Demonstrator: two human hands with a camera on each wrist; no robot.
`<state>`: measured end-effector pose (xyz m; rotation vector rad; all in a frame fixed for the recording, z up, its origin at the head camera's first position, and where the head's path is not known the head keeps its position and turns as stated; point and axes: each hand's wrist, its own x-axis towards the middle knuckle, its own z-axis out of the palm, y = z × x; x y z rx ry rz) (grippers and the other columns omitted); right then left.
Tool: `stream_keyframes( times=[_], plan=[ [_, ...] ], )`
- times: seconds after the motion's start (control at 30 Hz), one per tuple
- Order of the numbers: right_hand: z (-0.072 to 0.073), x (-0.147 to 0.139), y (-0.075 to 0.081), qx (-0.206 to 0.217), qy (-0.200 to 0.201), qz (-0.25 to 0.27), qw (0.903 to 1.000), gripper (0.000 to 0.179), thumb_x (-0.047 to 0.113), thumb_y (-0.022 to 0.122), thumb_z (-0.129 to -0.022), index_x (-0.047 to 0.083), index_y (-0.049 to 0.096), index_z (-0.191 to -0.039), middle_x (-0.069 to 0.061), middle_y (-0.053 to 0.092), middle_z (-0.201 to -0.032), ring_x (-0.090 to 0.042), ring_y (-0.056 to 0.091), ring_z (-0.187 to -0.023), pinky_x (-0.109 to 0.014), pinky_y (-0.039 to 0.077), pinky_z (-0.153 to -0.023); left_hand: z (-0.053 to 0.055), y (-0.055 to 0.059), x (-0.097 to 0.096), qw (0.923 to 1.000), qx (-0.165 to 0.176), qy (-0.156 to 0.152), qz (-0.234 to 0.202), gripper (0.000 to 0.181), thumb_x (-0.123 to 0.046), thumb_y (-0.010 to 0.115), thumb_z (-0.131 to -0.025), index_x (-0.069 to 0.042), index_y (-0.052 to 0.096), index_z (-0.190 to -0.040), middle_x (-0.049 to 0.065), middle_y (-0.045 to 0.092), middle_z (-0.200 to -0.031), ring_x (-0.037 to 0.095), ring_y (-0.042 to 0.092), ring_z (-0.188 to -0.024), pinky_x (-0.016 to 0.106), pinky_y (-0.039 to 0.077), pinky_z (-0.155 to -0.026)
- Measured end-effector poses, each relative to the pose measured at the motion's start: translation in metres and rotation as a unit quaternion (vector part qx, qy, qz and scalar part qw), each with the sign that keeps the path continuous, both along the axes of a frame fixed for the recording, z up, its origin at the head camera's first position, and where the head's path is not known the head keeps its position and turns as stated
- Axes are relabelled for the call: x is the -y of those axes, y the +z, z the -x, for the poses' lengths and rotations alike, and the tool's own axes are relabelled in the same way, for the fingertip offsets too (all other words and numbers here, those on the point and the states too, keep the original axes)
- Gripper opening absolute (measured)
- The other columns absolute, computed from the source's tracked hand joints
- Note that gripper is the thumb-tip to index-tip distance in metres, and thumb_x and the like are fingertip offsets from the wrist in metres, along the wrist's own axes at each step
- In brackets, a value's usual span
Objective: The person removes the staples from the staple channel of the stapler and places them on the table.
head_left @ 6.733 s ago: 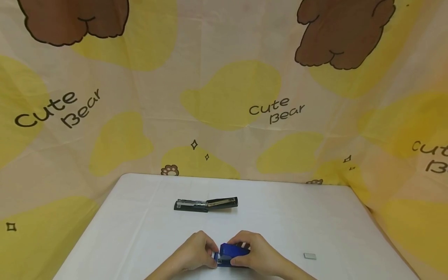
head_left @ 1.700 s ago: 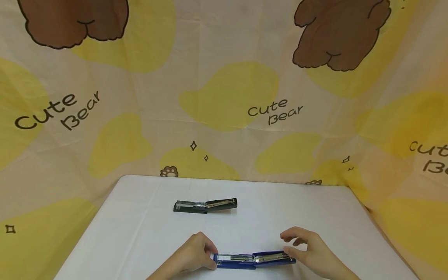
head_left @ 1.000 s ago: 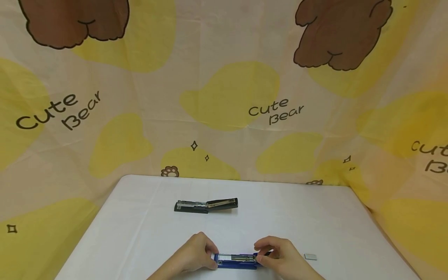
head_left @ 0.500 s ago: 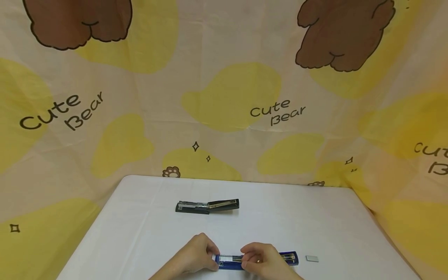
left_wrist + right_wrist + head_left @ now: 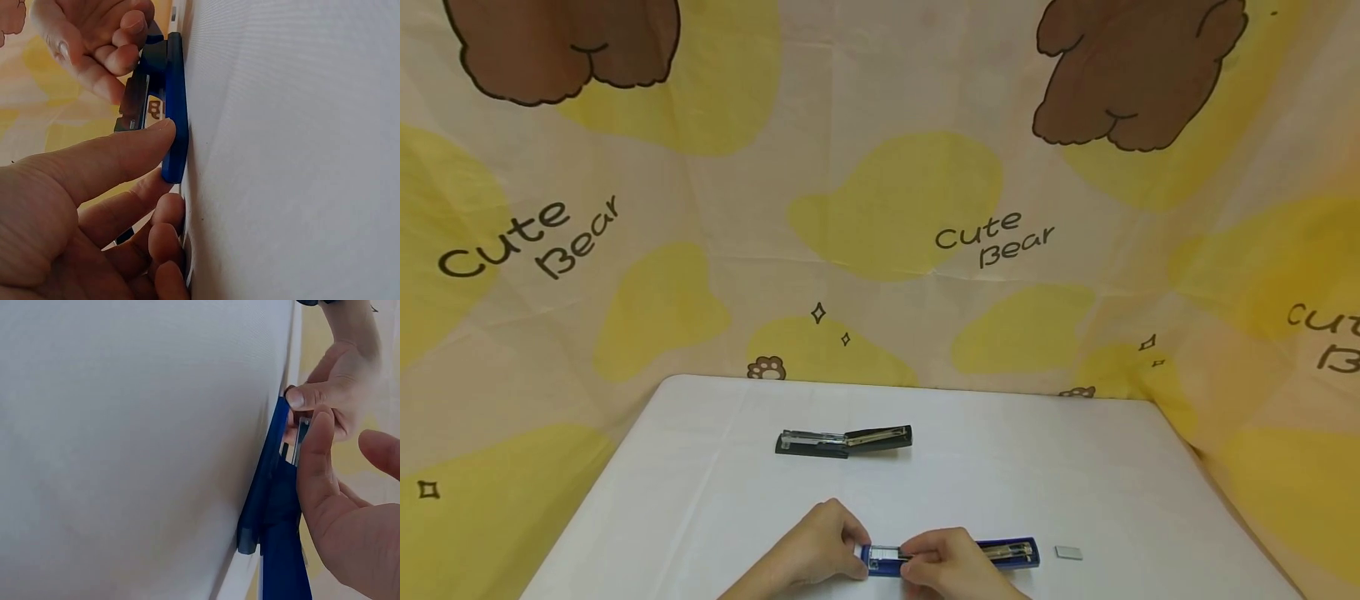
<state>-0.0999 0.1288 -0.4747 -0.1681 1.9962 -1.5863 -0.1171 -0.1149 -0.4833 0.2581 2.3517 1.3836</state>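
A blue stapler point(image 5: 886, 567) lies on the white table with its cap point(image 5: 1009, 552) swung back to the right, baring the metal rail. My left hand point(image 5: 822, 542) pinches the front end of its base between thumb point(image 5: 147, 147) and fingers. Over the middle of the stapler is my right hand point(image 5: 951, 562), one digit point(image 5: 315, 440) laid nearly straight along the rail, while another finger point(image 5: 380, 450) stands apart. In the left wrist view the other fingers of the right hand point(image 5: 103, 37) curl loosely. Part of the rail and the hinge are hidden under this hand.
A black stapler point(image 5: 844, 442), also swung wide, lies farther back on the white table point(image 5: 715, 483). Right of the blue cap rests a small grey strip of staples point(image 5: 1068, 552). A patterned cloth point(image 5: 880, 208) hangs behind the table.
The blue stapler's cap has been swung back to the right. My right hand has since moved left, from the cap over the hinge to the rail. The left hand keeps its hold.
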Motion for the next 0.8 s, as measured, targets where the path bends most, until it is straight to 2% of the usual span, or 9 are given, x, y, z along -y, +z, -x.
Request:
stream_keyframes(
  times=[0.17,0.37,0.5,0.67,0.8],
  plan=[
    [-0.001,0.005,0.002,0.021,-0.015,-0.013,0.9996,0.024,0.004,0.067,-0.095,-0.010,0.072,-0.115,-0.008,0.075,-0.090,-0.012,0.063,-0.072,-0.024,0.055,-0.070,0.001,0.000,0.000,0.9999,0.009,0.001,-0.004,0.024,0.008,0.088,-0.066,-0.006,0.080,-0.084,0.000,0.058,-0.064,0.014,0.048,-0.063,0.023,0.032,-0.055],
    [-0.002,0.011,0.003,0.061,-0.043,-0.025,0.9969,0.024,0.009,0.067,-0.098,-0.008,0.073,-0.114,-0.009,0.077,-0.089,-0.010,0.066,-0.069,-0.023,0.057,-0.069,0.000,0.001,0.000,1.0000,0.003,-0.001,-0.006,0.024,0.008,0.088,-0.065,-0.006,0.080,-0.083,-0.001,0.058,-0.063,0.013,0.048,-0.061,0.023,0.032,-0.053],
    [-0.003,0.013,0.002,0.112,-0.068,-0.002,0.9914,0.027,0.015,0.066,-0.099,-0.005,0.073,-0.116,-0.007,0.077,-0.088,-0.011,0.069,-0.071,-0.023,0.058,-0.070,0.000,-0.001,0.000,1.0000,-0.001,0.000,-0.009,0.025,0.008,0.088,-0.064,-0.006,0.080,-0.083,-0.001,0.058,-0.062,0.013,0.048,-0.060,0.023,0.032,-0.052],
    [-0.004,0.014,0.001,0.173,-0.092,0.050,0.9794,0.032,0.017,0.065,-0.100,-0.007,0.070,-0.121,-0.007,0.077,-0.091,-0.011,0.072,-0.075,-0.024,0.059,-0.075,0.000,-0.001,0.000,0.9999,-0.005,0.001,-0.009,0.025,0.008,0.088,-0.064,-0.006,0.080,-0.083,0.000,0.058,-0.061,0.013,0.048,-0.059,0.023,0.032,-0.051],
    [-0.006,0.014,0.001,0.189,-0.106,0.075,0.9733,0.031,0.015,0.065,-0.100,-0.008,0.070,-0.120,-0.006,0.077,-0.088,-0.010,0.072,-0.074,-0.024,0.059,-0.075,-0.001,-0.001,0.000,0.9999,-0.007,0.000,-0.008,0.025,0.008,0.088,-0.064,-0.006,0.080,-0.083,0.000,0.058,-0.061,0.013,0.048,-0.058,0.023,0.032,-0.051]
  ],
)
